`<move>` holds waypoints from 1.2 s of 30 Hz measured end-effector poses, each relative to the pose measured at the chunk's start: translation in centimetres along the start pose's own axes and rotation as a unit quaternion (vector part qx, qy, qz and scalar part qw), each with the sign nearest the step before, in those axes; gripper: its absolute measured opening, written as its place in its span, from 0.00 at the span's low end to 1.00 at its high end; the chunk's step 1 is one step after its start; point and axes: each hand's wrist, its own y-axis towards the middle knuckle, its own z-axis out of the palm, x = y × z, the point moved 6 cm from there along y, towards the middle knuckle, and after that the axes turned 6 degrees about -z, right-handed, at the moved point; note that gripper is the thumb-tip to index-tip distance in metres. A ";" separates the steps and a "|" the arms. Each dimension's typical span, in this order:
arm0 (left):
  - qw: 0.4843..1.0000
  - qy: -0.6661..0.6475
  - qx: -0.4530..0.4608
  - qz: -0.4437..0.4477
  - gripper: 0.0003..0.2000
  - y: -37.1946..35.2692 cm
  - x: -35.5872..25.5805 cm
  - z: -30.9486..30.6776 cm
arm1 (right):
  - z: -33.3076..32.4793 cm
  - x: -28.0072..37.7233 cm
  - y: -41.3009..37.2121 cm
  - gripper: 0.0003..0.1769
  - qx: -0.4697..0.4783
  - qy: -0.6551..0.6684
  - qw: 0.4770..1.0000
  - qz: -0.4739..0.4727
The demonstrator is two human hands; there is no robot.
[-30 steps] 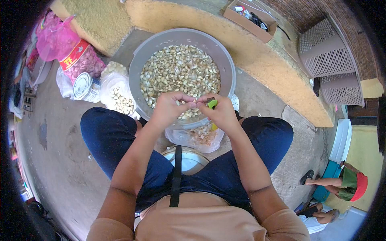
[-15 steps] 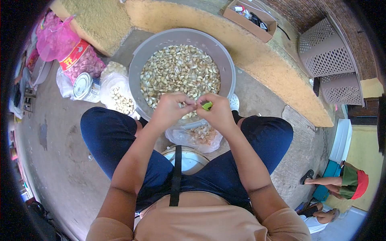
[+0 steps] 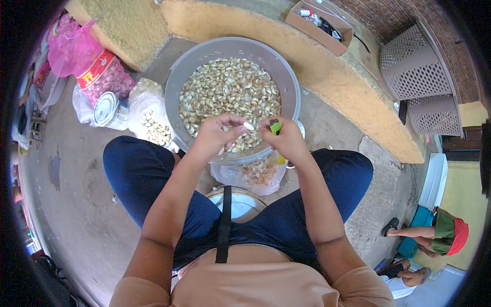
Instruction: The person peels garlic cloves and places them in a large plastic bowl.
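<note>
Between the thumb and fingers of my left hand (image 3: pixel 220 135) is a pale peeled clove (image 3: pixel 249 126). My right hand (image 3: pixel 286 139) is closed on a small green-handled tool (image 3: pixel 275 127), just right of the clove. Both hands are over the near edge of a large grey tub (image 3: pixel 293 87) that holds many garlic cloves (image 3: pixel 230 92) in their skins. Below the tub, a clear plastic bag (image 3: pixel 221 174) with papery peelings (image 3: pixel 260 171) lies in front of me.
Left of the tub are a bag of peeled cloves (image 3: pixel 156 128), a tin can (image 3: pixel 106 108) and a pink mesh sack (image 3: pixel 105 84). A cardboard box (image 3: pixel 319 30) sits on the ledge. Crates (image 3: pixel 417 71) stand at right. Two people are at lower right.
My hands have moved apart, and the pale clove now shows in my left fingers. My right hand has shifted right with the green-handled tool.
</note>
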 end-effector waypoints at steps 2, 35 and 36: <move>0.999 -0.036 0.003 0.003 0.10 0.1 0.0 -0.1 | -0.2 -0.8 0.2 0.10 0.025 -0.114 0.993 -0.016; 0.761 0.505 -0.330 -0.238 0.10 2.8 2.0 -36.8 | 5.6 -21.0 -1.1 0.09 0.339 -0.393 0.838 0.169; 0.813 0.405 -0.309 -0.283 0.11 2.5 1.6 -35.2 | 5.6 -21.5 -1.2 0.09 0.341 -0.382 0.840 0.180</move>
